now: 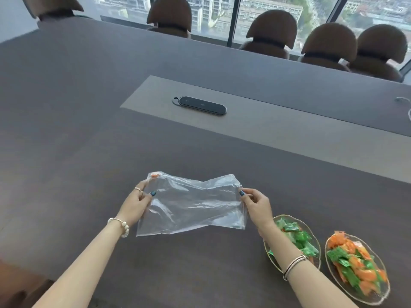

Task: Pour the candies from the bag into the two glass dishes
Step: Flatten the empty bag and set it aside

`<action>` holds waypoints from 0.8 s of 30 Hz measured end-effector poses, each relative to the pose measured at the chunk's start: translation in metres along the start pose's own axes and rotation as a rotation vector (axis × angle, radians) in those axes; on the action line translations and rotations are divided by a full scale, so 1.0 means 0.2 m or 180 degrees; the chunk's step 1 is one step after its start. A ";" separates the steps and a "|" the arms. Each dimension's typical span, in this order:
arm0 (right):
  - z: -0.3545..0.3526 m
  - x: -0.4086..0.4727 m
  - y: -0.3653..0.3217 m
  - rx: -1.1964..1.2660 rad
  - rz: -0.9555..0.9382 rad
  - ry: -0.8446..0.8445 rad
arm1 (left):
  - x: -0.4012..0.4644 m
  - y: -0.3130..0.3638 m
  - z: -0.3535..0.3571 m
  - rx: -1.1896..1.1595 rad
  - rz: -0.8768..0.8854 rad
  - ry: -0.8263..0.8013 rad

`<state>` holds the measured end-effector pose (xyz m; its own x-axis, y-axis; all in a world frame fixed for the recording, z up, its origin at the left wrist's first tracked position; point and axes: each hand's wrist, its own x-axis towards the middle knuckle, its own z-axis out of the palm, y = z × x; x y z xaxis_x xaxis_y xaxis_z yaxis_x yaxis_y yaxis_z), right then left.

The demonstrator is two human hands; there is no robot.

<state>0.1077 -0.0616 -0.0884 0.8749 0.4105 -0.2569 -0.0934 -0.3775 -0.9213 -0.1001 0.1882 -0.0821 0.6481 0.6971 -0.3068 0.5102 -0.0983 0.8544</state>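
A clear plastic bag [191, 203] is stretched flat just above the dark table, with no candies visible inside it and an orange tab at its top left corner. My left hand [139, 202] pinches its left edge. My right hand [255, 204] pinches its right edge. Two oval glass dishes with gold rims stand at the lower right. The nearer-left dish [315, 241] holds mostly green wrapped candies and is partly hidden by my right forearm. The right dish [329, 270] holds orange and green candies.
A black oblong device [199, 105] lies on a grey runner [289, 138] across the middle of the table. Several brown chairs [271, 30] line the far edge before large windows. A white cable [403, 103] lies at the far right.
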 end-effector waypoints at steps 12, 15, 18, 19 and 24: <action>0.20 0.01 0.21 -0.0713 0.0458 0.0203 | 0.16 -0.25 -0.01 0.0631 -0.0322 0.0458; 0.22 0.01 0.21 -0.0880 0.0412 0.0317 | 0.17 -0.24 0.01 0.0849 -0.0270 0.0559; 0.22 0.01 0.19 -0.0987 0.0385 0.0311 | 0.17 -0.22 0.02 0.0995 -0.0131 0.0708; 0.21 0.01 0.18 -0.0943 0.0381 0.0310 | 0.16 -0.21 0.02 0.1099 -0.0046 0.0801; 0.09 -0.05 0.06 -0.0439 0.0113 0.0237 | 0.06 0.07 0.13 0.0883 0.0237 0.1328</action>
<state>0.0887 -0.0551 -0.1014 0.9055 0.3341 -0.2616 -0.0634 -0.5032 -0.8618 -0.0704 0.1757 -0.0843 0.4360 0.8999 -0.0071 0.6390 -0.3040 0.7066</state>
